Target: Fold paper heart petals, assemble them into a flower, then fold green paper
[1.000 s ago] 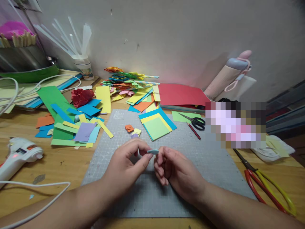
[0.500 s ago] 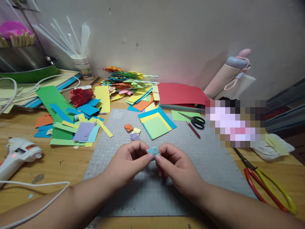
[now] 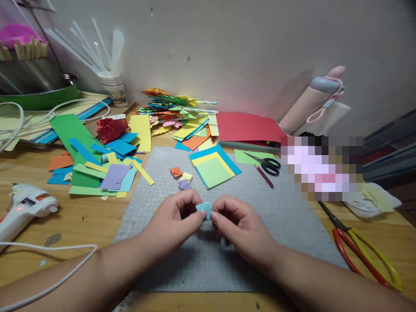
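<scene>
A small folded piece of light blue paper (image 3: 204,209) is held above the grey cutting mat (image 3: 182,268). My left hand (image 3: 182,214) pinches its left side between thumb and fingers. At its right edge, my right hand (image 3: 238,223) has thumb and forefinger closed on the paper. Just beyond my hands lie small folded papers: an orange one (image 3: 176,172), a pale yellow one (image 3: 186,177) and a purple one (image 3: 184,185). Behind them is a stack of square sheets (image 3: 212,171), light green on top of yellow and blue.
Black scissors (image 3: 269,164) and a red pencil (image 3: 264,175) lie at the mat's back right, larger red-and-yellow-handled scissors (image 3: 364,255) at right. Paper scraps (image 3: 113,175) cover the left. A glue gun (image 3: 29,208) trails a white cable (image 3: 58,248) across my left forearm.
The light blue paper has shifted slightly left and turned in my fingers. My right fingertips have moved to its right edge, so more of its face shows.
</scene>
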Motion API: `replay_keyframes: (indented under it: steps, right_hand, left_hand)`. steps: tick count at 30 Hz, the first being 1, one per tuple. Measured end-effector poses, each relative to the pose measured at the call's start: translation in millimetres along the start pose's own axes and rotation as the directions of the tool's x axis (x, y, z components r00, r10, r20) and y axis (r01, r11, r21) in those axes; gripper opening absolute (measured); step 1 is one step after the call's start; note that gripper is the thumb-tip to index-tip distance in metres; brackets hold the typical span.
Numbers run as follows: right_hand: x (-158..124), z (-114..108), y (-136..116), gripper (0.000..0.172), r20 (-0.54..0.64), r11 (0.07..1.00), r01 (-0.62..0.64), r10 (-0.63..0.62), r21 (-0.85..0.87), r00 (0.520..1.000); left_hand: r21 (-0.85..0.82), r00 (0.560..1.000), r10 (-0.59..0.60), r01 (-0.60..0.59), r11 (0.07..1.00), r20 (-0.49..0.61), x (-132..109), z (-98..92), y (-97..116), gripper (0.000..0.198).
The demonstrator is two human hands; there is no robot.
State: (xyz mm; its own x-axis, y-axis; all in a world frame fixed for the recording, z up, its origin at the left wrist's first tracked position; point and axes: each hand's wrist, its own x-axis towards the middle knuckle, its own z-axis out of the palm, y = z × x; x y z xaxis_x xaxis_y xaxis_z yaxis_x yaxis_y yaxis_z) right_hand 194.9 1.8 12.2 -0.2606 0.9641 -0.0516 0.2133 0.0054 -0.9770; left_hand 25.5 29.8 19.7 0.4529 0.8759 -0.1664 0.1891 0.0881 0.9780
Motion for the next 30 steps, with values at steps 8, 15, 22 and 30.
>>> replay_keyframes:
  steps: [8, 15, 22, 30]
  right_hand:
    - [0.2, 0.0, -3.1, 0.007, 0.111, 0.968, -0.085, 0.060, 0.237, 0.992]
    - [-1.4, 1.8, -2.5, 0.018, -0.001, 0.986, -0.044, 0.045, 0.163, 0.999]
    - [2.3, 3.4, -1.0, 0.020, 0.040, 0.930, -0.193, 0.190, 0.314, 0.981]
    - [-3.4, 2.1, 1.6, 0.006, -0.213, 0.948, 0.319, -0.314, -0.009, 0.925]
  left_hand:
    - [-0.109, 1.000, -0.015, 0.016, 0.994, 0.014, 1.0, -1.0, 2.6, 0.016]
    - [-0.020, 0.999, 0.019, -0.018, 1.000, 0.028, 0.9, 1.8, 1.2, 0.017]
    - [-0.012, 0.998, 0.062, -0.063, 0.998, -0.026, 1.0, 0.5, -0.6, 0.019]
    - [0.212, 0.918, 0.395, -0.380, 0.900, -0.034, -2.2, -2.6, -4.2, 0.005]
